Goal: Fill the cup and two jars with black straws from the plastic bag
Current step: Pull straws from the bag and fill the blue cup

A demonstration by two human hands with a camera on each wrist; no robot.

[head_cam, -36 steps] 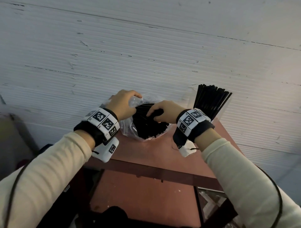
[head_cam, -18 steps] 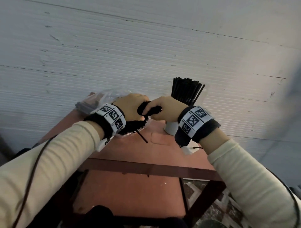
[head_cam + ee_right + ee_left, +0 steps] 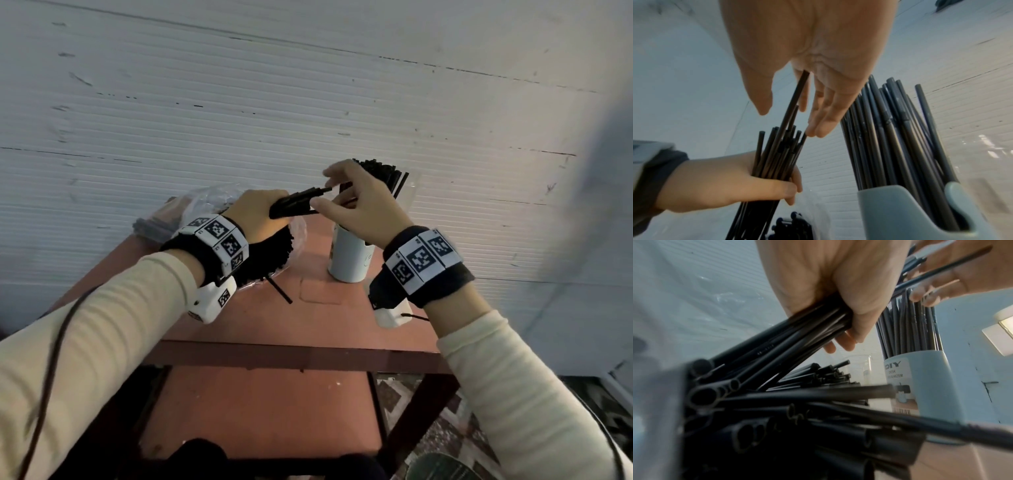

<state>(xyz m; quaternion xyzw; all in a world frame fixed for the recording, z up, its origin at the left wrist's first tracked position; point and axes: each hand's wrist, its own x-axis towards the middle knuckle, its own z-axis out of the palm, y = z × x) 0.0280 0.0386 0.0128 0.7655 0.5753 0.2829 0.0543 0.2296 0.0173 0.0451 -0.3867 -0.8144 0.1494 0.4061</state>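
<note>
My left hand [image 3: 260,216] grips a bundle of black straws [image 3: 294,205] above the clear plastic bag [image 3: 209,202], where a pile of straws [image 3: 274,253] still lies. The wrist views show the bundle [image 3: 797,337] [image 3: 777,154] clamped in the left fist [image 3: 725,181]. My right hand [image 3: 356,209] is spread at the bundle's far ends; its fingers [image 3: 824,123] are straight and touch the tips, and one straw lies against the palm. Just behind it, a white cup [image 3: 347,260] stands packed with straws [image 3: 383,171]. A clear jar [image 3: 861,366] stands behind the pile.
One loose straw [image 3: 281,291] lies on the red-brown table [image 3: 308,325] in front of the bag. A white ribbed wall runs close behind the table. A lower shelf and patterned floor show below the table's front edge.
My left hand has lifted the bundle out of the bag and up toward the cup. My right hand has let go of the straws and spread its fingers at their ends.
</note>
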